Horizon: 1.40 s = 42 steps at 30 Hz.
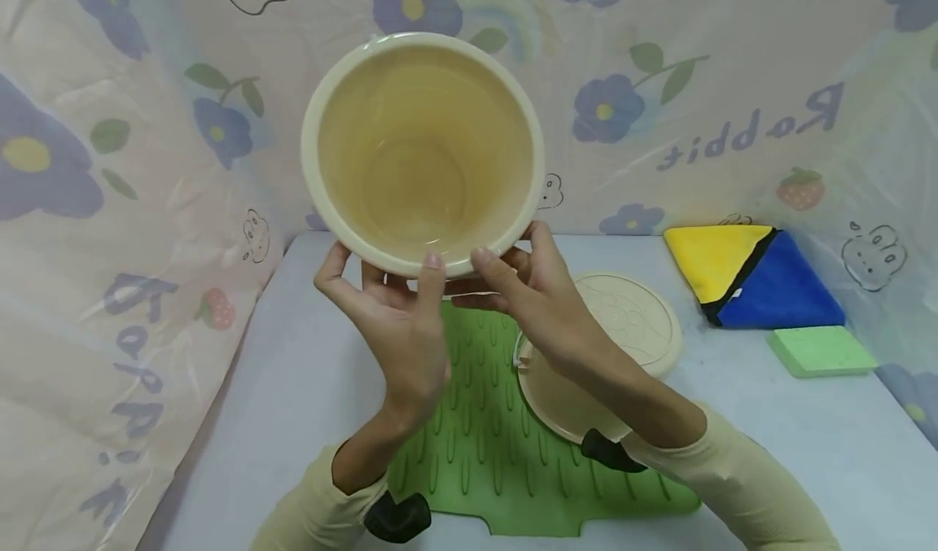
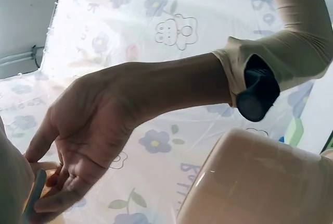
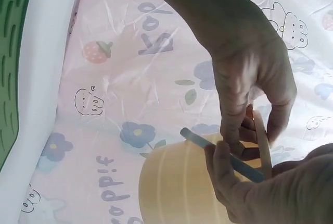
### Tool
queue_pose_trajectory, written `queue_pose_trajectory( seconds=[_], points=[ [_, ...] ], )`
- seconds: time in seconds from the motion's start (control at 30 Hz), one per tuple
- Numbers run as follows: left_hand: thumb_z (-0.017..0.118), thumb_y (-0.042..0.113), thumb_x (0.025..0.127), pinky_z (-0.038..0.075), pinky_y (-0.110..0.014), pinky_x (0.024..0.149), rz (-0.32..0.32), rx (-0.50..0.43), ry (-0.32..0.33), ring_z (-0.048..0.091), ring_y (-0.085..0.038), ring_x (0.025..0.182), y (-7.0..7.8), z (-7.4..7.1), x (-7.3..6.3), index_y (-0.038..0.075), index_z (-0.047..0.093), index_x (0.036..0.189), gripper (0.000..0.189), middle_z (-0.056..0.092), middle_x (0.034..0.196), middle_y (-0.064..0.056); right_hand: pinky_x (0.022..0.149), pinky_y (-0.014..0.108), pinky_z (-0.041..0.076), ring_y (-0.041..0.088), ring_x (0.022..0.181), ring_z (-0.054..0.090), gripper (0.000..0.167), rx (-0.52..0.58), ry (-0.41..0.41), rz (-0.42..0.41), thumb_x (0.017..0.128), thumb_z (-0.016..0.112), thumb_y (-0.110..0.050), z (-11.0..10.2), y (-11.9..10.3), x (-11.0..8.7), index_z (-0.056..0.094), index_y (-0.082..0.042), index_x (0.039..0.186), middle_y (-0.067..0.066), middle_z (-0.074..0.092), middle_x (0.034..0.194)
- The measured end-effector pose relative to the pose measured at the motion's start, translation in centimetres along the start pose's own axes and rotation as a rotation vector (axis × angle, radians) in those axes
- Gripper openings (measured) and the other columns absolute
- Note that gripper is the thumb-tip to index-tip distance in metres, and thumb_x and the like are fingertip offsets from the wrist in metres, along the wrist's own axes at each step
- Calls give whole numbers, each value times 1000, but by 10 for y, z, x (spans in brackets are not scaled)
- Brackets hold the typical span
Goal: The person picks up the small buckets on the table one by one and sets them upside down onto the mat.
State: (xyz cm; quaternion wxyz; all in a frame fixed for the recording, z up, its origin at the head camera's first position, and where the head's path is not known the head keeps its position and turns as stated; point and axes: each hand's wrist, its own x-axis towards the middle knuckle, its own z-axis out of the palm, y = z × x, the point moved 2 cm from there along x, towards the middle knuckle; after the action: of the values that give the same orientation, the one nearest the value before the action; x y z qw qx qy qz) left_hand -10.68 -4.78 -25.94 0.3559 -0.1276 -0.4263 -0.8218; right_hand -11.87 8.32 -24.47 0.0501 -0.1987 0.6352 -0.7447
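Observation:
A cream bucket [image 1: 425, 152] is held up in the head view, its open mouth tilted toward me and its smooth inside bare. My left hand [image 1: 399, 323] holds the lower rim, thumb over the edge and fingers beneath. Close beside it, my right hand [image 1: 538, 299] grips the rim's lower right, its thumb also on the edge. In the right wrist view, a grey handle bar [image 3: 223, 155] crosses the bucket's outside, against the right hand's fingers. Most of the bucket's outer wall is hidden in the head view.
A second cream round container [image 1: 557, 396] with a raised-pattern top stands on a green ridged mat [image 1: 476, 445], partly behind my right forearm. To the right lie a folded yellow-and-blue cloth [image 1: 777, 282] and a light green sponge [image 1: 821, 351]. Patterned curtains [image 1: 703, 103] surround the white table.

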Motion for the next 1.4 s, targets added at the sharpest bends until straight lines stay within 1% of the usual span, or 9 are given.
queue_pose_trajectory(
  seconds=[0.23,0.47,0.63,0.73,0.8,0.97,1.03,1.2,1.4],
  points=[
    [66,-9,91,59,-27,91,1,99,-44,67,-25,106,2,-3,-7,9,24,126,56,60,127,-15,100,45,62,20,110,77,53,47,16,-33,107,51,-2,-8,-5,-4,26,-3,154,34,54,143],
    [76,14,86,33,-26,77,69,498,-52,40,-14,90,6,-22,3,11,36,101,43,40,104,4,97,48,63,24,102,79,49,60,-32,-62,108,47,-1,-15,-12,-6,30,-13,153,31,55,145],
    [76,18,88,38,-26,88,153,623,14,45,-11,103,21,-41,37,16,44,83,32,31,110,7,88,53,66,29,95,80,36,48,-14,-137,107,48,3,-22,-21,-12,37,-14,137,32,60,138],
    [75,11,89,46,-27,89,145,630,43,49,-12,109,40,-51,68,20,47,93,30,36,114,6,82,52,67,30,89,80,30,-33,-20,-109,105,52,3,-27,-25,-17,41,-12,129,29,66,128],
    [74,15,92,47,-29,90,56,693,-49,48,-14,118,50,-57,90,18,51,110,29,40,121,5,80,50,67,30,85,79,29,-103,-47,-65,105,54,2,-31,-25,-20,41,-9,129,29,67,123],
    [58,35,107,51,-35,107,-221,926,-578,57,-27,130,56,-66,125,16,41,157,56,50,149,-14,79,48,67,31,83,79,37,-215,-132,-11,105,56,0,-38,-21,-27,38,0,137,35,66,119],
    [54,34,109,55,-32,108,-207,977,-691,66,-21,119,57,-69,125,15,45,158,53,60,144,-22,79,48,67,31,82,79,39,-240,-156,-17,105,56,0,-40,-19,-26,36,1,139,35,66,117],
    [63,15,105,55,-9,93,-67,996,-726,69,3,89,61,-75,115,6,66,137,33,75,111,-20,75,44,68,28,80,78,41,-368,-149,-35,105,54,6,-46,-16,-21,36,0,141,31,65,116],
    [75,-9,90,55,-5,83,1,961,-893,70,11,90,62,-85,117,-4,70,118,29,74,105,-15,74,33,67,23,80,76,39,-587,-116,-157,100,61,8,-49,-15,-22,44,1,135,23,72,107]
  ],
)
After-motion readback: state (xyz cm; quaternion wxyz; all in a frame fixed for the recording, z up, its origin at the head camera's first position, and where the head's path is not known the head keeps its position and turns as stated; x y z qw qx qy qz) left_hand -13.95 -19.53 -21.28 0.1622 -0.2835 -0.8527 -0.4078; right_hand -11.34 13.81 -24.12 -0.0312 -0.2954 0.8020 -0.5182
